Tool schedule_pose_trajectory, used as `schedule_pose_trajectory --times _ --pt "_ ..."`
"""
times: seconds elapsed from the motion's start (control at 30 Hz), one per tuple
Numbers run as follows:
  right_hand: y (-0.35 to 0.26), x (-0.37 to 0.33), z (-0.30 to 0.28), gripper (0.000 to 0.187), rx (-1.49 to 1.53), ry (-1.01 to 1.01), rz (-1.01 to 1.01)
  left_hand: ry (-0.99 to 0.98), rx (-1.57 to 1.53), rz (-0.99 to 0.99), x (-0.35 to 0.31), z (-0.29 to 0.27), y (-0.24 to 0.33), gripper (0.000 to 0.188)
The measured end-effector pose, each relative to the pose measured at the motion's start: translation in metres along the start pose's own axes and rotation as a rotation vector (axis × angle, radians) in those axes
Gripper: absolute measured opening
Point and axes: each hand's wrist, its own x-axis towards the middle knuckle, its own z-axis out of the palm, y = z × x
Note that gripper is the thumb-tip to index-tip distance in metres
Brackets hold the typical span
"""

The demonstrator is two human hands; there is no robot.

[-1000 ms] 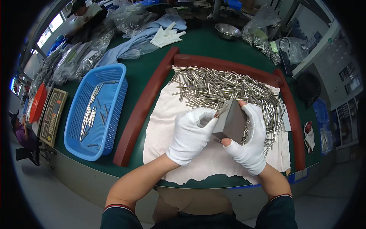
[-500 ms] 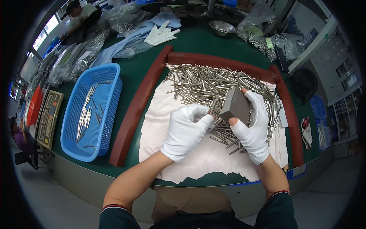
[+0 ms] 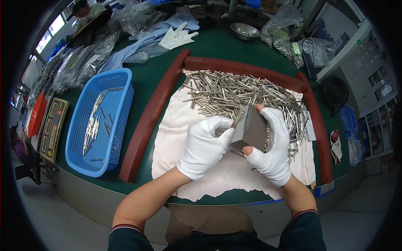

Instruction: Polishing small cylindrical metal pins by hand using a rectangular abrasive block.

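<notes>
My right hand (image 3: 274,142), in a white glove with bare fingertips, grips a dark grey rectangular block (image 3: 252,128) by its edges. In a pinch of thumb and forefinger, my left hand (image 3: 205,142) holds a thin metal pin (image 3: 239,118) against the block's left side. Its glove is white too. Beyond and beneath the block lies a wide heap of silvery metal pins (image 3: 226,90) on a pale pink cloth (image 3: 171,138). Part of the heap is hidden by the block and my right hand.
A dark red rail frame (image 3: 153,113) borders the cloth on three sides. Left of it stands a blue plastic basket (image 3: 113,150) with several pins inside. Farther back are a white glove (image 3: 178,37), a metal bowl (image 3: 244,30) and bagged parts (image 3: 278,35). Another person (image 3: 90,12) sits far left.
My right hand has brought the block left and nearer, up against the pin in my left hand. The block has turned a little. My left hand has barely moved.
</notes>
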Motion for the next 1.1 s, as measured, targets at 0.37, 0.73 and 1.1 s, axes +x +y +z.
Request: schedule_pose_trajectory --times 0.37,0.73,1.1 --pt "0.009 0.003 -0.004 0.075 0.013 0.081 -0.008 0.008 0.019 0.082 0.002 0.002 -0.010 0.006" --pt "0.001 0.003 0.000 0.077 -0.077 0.042 -0.073 0.016 0.167 0.224 0.003 0.000 -0.012 0.006" --pt "0.005 0.004 -0.001 0.078 -0.039 0.052 -0.064 -0.003 -0.079 -0.001 0.002 0.000 -0.012 0.005"
